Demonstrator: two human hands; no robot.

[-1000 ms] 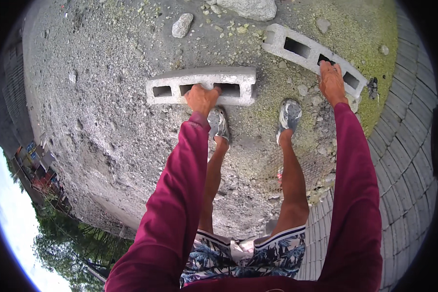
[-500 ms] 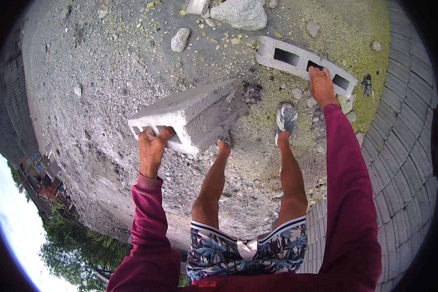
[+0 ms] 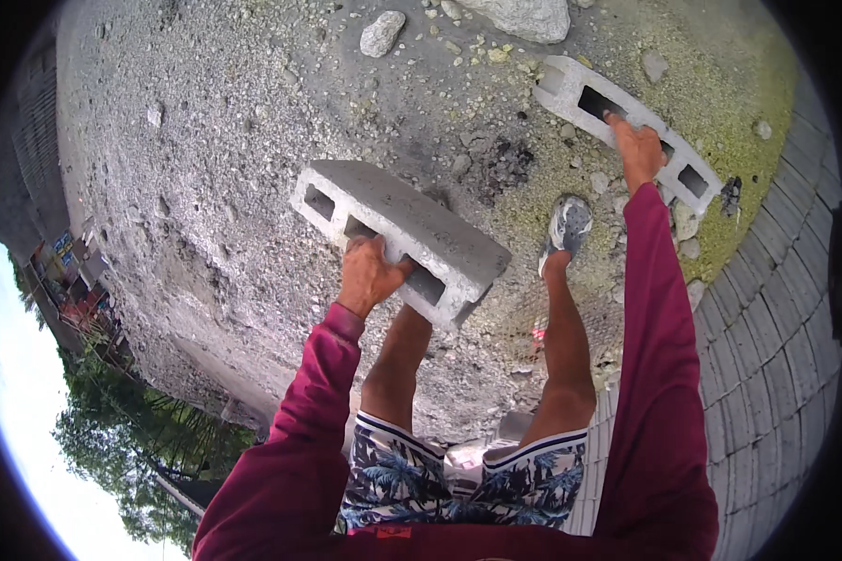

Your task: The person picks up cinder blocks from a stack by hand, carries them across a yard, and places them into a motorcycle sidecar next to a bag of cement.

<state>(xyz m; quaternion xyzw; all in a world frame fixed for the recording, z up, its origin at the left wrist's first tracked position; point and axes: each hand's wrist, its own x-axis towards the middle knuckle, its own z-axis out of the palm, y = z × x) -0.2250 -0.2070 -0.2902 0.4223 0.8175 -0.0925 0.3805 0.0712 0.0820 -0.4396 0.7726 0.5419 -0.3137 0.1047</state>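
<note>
My left hand [image 3: 370, 275] is closed around a web of a grey hollow concrete block [image 3: 407, 210], with fingers inside its cavities. That block is tilted, its holed face toward me, and it covers my left foot. On the right, my right hand [image 3: 638, 150] grips the middle of a second hollow concrete block [image 3: 660, 124], fingers hooked into its openings. This block's holed face is up, and it slants down to the right beyond my right shoe [image 3: 569, 224]. The fingertips of both hands are partly hidden inside the blocks.
Loose gravel ground [image 3: 225, 168] spreads around my feet. A large pale rock [image 3: 526, 17] and a smaller stone [image 3: 383, 34] lie at the far side. Stacked grey blocks or pavers [image 3: 767, 309] line the right. Trees [image 3: 126, 425] stand at the lower left.
The left block has swung round and moved right, toward my legs, its holed face now showing fully. My right hand has shifted its hold leftward along the right block.
</note>
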